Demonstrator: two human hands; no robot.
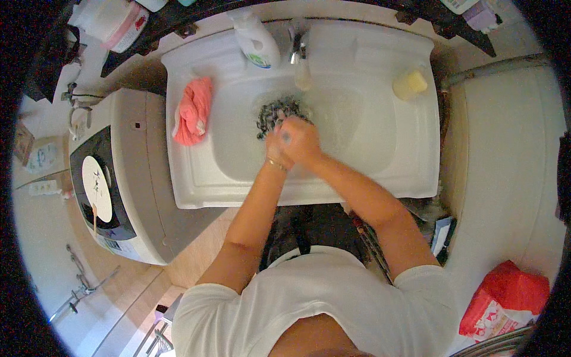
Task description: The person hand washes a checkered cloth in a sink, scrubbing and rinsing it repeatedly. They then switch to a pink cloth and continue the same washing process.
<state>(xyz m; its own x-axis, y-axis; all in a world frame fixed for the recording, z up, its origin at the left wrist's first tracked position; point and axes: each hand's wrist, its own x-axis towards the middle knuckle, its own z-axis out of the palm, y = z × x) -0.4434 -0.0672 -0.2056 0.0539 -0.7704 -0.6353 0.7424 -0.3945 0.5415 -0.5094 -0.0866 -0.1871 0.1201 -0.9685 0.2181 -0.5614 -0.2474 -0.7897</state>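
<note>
A wet black-and-white patterned cloth [279, 109] is bunched up in the white washbasin [196, 169]. My left hand [275, 149], with a bracelet at the wrist, grips the cloth from below left. Pressed against it, my right hand [302, 139] is closed over the cloth from the right. The fingers are blurred and partly hide each other and the fabric. Just beyond the hands is the metal faucet [299, 52]. Cloudy water [357, 138] lies in the bowl.
A coral-pink cloth [194, 111] lies on the basin's left ledge. A white detergent bottle [256, 42] stands behind, and a yellow soap bar [415, 82] sits at right. To the left, a washing machine [151, 178] carries a round hand fan [97, 189]. A dark shelf [214, 18] overhangs the back.
</note>
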